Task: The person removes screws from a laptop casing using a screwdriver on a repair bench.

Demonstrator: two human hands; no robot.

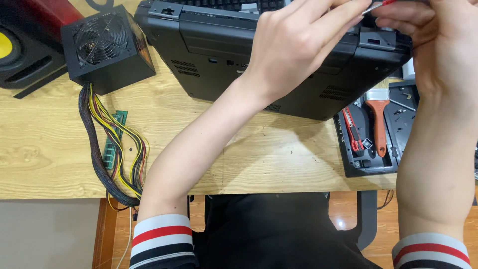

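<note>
A black laptop [219,55] lies upside down on the wooden desk [50,149], its underside facing me. My left hand [294,45] hovers over its middle, fingers pinched on the thin metal shaft of a small red-handled screwdriver [377,6]. My right hand [438,40] is at the top right, over the laptop's right corner, fingers curled around the same tool's handle end. The tool's tip is hidden between my fingers.
A black power supply box [107,47] with a fan grille stands at the back left, its bundle of coloured cables [112,149] trailing to the desk's front edge over a green memory stick [113,139]. A black tray [378,134] at the right holds an orange-handled brush [379,119] and red tools.
</note>
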